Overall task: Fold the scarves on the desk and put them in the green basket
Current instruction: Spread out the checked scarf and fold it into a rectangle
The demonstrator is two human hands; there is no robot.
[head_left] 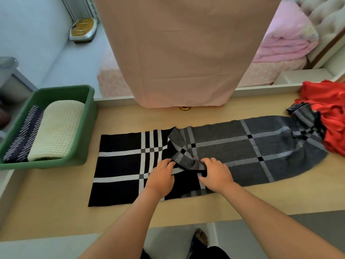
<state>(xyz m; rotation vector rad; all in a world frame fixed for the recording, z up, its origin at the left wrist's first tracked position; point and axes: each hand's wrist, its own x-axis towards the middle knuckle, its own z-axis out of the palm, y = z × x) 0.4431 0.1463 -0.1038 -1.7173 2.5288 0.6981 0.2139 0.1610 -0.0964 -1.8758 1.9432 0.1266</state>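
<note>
We see two scarves already folded in the green basket [89,116] at the desk's left end: a cream knit scarf [57,129] beside a navy striped scarf [24,135]. Across the middle of the desk [56,212] lies a long plaid scarf [252,156], black at one end and grey at the other, its middle bunched where our left hand [161,177] presses flat and our right hand [216,174] pinches the rumpled fold. We judge this scarf barely begun, and a red scarf [328,113] waits heaped at the right end.
</note>
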